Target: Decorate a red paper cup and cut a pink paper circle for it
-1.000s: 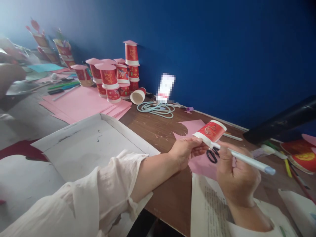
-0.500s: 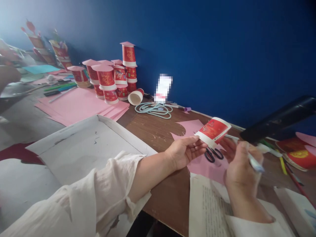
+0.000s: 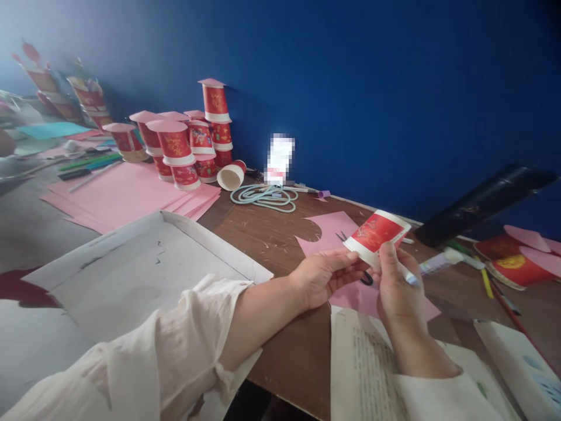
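My left hand (image 3: pixel 326 273) is closed on the lower edge of a red and white paper cup (image 3: pixel 380 233), tilted on its side above the table. My right hand (image 3: pixel 401 286) has its thumb and fingers at the cup's near right edge. It also grips a slim white pen (image 3: pixel 411 277) with a pale blue end, mostly hidden by the hand. Under the cup, black-handled scissors (image 3: pixel 367 279) rest on cut pink paper (image 3: pixel 333 225). Just past my right hand is a patterned pale tube (image 3: pixel 438 263); I cannot tell whether it touches the hand.
Several red paper cups (image 3: pixel 177 143) with pink tops stand stacked at the left, behind pink sheets (image 3: pixel 118 196). A white box lid (image 3: pixel 214 242) lies in front. Coiled pale cord (image 3: pixel 265 199) is near the blue wall. A black cylinder (image 3: pixel 482 202) and red cups (image 3: pixel 512 269) are at the right.
My right hand has moved left and inward, and its thumb now meets the cup's edge. The pen came along in it. My left hand keeps its hold; the view has shifted slightly.
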A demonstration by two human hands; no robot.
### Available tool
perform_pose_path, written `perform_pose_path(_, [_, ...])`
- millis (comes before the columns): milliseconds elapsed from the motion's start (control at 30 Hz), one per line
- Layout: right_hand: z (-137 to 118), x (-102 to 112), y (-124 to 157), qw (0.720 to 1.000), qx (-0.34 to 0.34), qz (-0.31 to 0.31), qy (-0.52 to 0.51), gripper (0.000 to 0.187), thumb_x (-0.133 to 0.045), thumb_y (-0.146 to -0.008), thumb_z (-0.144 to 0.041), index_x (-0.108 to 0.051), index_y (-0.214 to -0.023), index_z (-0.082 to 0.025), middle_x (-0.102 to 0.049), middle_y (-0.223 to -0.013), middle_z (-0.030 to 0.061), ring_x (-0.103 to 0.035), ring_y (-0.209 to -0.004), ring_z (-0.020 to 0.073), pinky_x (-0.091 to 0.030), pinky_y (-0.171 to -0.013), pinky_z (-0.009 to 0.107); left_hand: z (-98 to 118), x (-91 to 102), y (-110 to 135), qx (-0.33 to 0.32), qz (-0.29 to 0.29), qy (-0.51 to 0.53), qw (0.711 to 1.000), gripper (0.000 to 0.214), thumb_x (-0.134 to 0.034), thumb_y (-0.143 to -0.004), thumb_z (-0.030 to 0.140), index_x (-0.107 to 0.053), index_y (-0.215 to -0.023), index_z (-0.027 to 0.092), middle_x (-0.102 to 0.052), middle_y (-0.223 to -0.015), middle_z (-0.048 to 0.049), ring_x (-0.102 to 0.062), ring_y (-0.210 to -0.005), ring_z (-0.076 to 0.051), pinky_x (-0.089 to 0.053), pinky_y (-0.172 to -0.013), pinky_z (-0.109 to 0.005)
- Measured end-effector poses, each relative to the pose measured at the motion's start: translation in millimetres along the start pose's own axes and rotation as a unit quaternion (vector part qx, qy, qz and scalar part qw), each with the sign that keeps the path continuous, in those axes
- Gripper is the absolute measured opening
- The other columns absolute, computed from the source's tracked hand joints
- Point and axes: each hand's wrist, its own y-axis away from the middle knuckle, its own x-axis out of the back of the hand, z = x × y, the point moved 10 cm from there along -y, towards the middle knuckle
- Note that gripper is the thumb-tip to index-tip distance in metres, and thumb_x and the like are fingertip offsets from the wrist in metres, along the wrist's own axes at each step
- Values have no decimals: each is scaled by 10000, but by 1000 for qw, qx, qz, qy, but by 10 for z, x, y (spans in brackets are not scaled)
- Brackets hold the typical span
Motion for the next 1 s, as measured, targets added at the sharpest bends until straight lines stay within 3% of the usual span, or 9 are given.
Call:
perform_pose_path(100, [87, 31, -14, 998, -46, 23, -18, 423, -566, -872, -617, -587, -824, -197, -594, -601, -11, -541, -480, 140, -432, -464, 283, 46, 15, -10, -22, 8, 1, 1000, 108, -630, -882, 102, -737, -874, 87, -738, -818, -72, -676, -745, -110, -519, -915, -267])
perform_pose_path(200, [-119, 208, 48, 994, -6, 104, 9, 325, -621, -873, -501, -581, -993, -201, -686, -799, 43, -647, -631, 187, -536, -608, 362, 112, 70, -23, -48, 36, 12, 998, 103, -637, -880, 101, -737, -855, 91, -726, -803, -66, -665, -742, -102, -499, -954, -284])
perform_pose_path(267, [-441, 243, 147, 988, 97, 116, 38, 308, -569, -921, -458, -561, -1094, -203, -670, -837, 30, -649, -698, 182, -547, -706, 388, 143, 87, -29, -60, 44, 14, 997, 96, -647, -874, 104, -740, -856, 86, -721, -808, -71, -664, -747, -106, -487, -973, -301])
perform_pose_path(367, [-829, 88, 337, 961, 234, 53, 134, 223, -533, -961, -364, -635, -1057, -190, -646, -791, 32, -629, -695, 175, -532, -710, 372, 160, 106, -37, -71, 48, 13, 996, 63, -690, -842, 108, -740, -816, 78, -709, -784, -74, -657, -735, -115, -477, -987, -332])
perform_pose_path(500, [-1038, -108, 526, 912, 360, -14, 198, 176, -584, -937, -233, -682, -1078, -193, -721, -937, 79, -668, -857, 213, -524, -799, 385, 184, 103, -47, -92, 33, 12, 995, 67, -755, -788, 137, -753, -831, 85, -723, -820, -80, -658, -760, -124, -469, -995, -348])
perform_pose_path(600, [-1027, -134, 514, 901, 371, -18, 226, 194, -589, -936, -207, -686, -1103, -192, -744, -975, 84, -686, -887, 221, -526, -819, 378, 190, 109, -53, -97, 30, 8, 995, 109, -798, -744, 158, -754, -807, 81, -717, -799, -77, -655, -756, -127, -470, -983, -350])
perform_pose_path(833, [-970, -116, 444, 913, 325, -12, 248, 206, -566, -955, -271, -710, -1071, -181, -745, -939, 94, -690, -867, 233, -521, -800, 384, 198, 116, -58, -101, 30, 1, 994, 194, -856, -686, 219, -747, -778, 88, -700, -773, -58, -644, -743, -121, -465, -964, -339])
perform_pose_path(1000, [-965, -138, 446, 912, 328, -25, 247, 203, -563, -954, -266, -712, -1048, -166, -741, -937, 104, -687, -866, 235, -518, -801, 386, 196, 127, -83, -105, 25, -18, 994, 253, -882, -657, 276, -733, -760, 99, -686, -754, -49, -642, -762, -131, -468, -958, -346])
